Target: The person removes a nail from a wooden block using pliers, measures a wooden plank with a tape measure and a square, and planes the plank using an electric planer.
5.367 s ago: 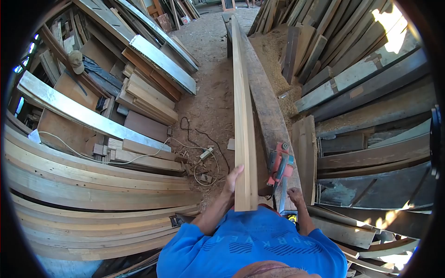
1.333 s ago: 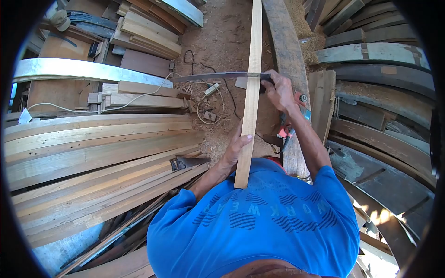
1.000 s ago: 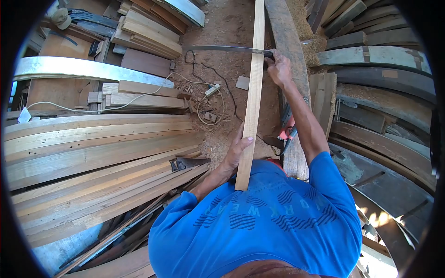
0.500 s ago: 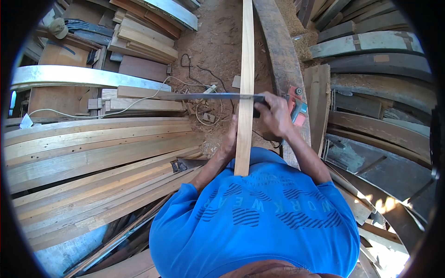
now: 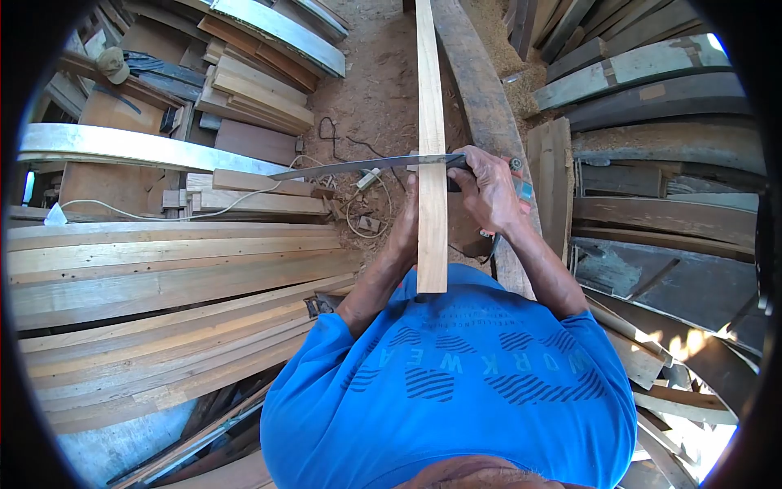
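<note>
A long pale wooden beam (image 5: 432, 228) runs away from my body down the middle of the head view, its near end just above my blue shirt. Across its top lies a handsaw (image 5: 350, 166), the thin blade reaching out to the left and tilting down a little toward its tip. My right hand (image 5: 491, 194) is closed round the saw's dark handle on the right of the beam. Against the beam's left side, below the blade, my left hand (image 5: 405, 220) grips it; the fingers are mostly hidden by the wood.
A heavy worn timber (image 5: 489, 81) stands right of the beam, with a red power tool (image 5: 520, 183) beside my right hand. Stacked planks (image 5: 179, 261) fill the left, and more boards (image 5: 660, 155) lie right. A white cable (image 5: 244, 194) and power strip (image 5: 368, 179) lie left.
The saw blade now slants, its tip lower and its handle end higher in view. My right hand has risen slightly. The beam's near end shows farther from my shirt, and the camera view has shifted.
</note>
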Action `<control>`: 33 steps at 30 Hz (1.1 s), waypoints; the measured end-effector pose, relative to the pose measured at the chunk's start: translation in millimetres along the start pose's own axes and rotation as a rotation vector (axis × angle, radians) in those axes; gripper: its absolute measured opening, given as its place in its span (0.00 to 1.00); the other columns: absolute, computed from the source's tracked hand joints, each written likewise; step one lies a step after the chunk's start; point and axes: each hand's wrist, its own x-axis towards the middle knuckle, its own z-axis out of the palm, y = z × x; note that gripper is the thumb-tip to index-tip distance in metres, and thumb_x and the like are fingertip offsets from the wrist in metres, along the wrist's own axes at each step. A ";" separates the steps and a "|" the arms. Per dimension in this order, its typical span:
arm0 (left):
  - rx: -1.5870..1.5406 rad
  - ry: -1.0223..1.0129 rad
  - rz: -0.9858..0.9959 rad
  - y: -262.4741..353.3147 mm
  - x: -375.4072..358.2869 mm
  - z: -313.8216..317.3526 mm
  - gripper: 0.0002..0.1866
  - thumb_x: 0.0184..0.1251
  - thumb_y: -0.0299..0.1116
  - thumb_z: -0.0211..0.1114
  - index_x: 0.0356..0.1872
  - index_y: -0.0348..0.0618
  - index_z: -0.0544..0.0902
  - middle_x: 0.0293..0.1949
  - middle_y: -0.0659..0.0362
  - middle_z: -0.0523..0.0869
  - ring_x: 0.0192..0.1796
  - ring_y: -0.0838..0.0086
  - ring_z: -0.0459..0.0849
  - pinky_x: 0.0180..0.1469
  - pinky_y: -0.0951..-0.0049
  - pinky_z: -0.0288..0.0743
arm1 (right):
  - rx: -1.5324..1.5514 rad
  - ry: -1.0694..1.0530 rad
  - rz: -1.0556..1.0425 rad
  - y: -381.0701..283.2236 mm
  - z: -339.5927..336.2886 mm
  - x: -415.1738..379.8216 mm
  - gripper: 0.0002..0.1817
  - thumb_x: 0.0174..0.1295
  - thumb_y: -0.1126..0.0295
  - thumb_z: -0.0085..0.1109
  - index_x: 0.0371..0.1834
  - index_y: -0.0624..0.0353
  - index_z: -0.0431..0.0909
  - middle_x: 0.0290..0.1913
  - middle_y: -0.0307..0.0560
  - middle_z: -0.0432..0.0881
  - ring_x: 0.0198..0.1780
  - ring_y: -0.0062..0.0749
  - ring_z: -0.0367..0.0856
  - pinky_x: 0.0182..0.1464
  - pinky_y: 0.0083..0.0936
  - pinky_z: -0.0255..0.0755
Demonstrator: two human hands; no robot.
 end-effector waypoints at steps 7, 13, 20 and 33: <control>-0.459 -0.099 0.090 3.9 0.6 15.6 0.41 0.80 0.68 0.32 0.64 0.40 0.75 0.44 0.55 0.84 0.44 0.69 0.85 0.44 0.66 0.82 | -0.104 0.190 -0.041 -3.3 -4.3 -2.1 0.06 0.59 0.80 0.63 0.39 0.63 0.81 0.36 0.59 0.83 0.39 0.57 0.84 0.41 0.42 0.77; -0.781 -0.357 0.040 48.4 -4.1 45.0 0.46 0.73 0.70 0.41 0.77 0.40 0.62 0.67 0.38 0.74 0.62 0.46 0.81 0.66 0.46 0.76 | 0.251 0.781 0.218 49.8 -59.6 -12.9 0.08 0.76 0.70 0.55 0.47 0.62 0.81 0.39 0.38 0.85 0.38 0.17 0.78 0.43 0.23 0.75; -0.872 -0.600 0.126 138.6 4.0 92.0 0.49 0.69 0.75 0.41 0.76 0.42 0.63 0.64 0.41 0.76 0.63 0.48 0.80 0.67 0.47 0.75 | 0.041 0.770 0.494 113.3 -85.9 -101.1 0.20 0.77 0.55 0.51 0.41 0.64 0.75 0.29 0.42 0.80 0.33 0.23 0.76 0.39 0.25 0.71; -0.984 -0.628 0.072 208.8 1.7 152.6 0.56 0.60 0.85 0.38 0.77 0.50 0.60 0.67 0.48 0.71 0.69 0.54 0.73 0.72 0.49 0.68 | -0.634 -0.140 0.808 240.1 19.3 -312.0 0.20 0.70 0.56 0.52 0.46 0.64 0.83 0.43 0.67 0.86 0.49 0.66 0.84 0.54 0.54 0.77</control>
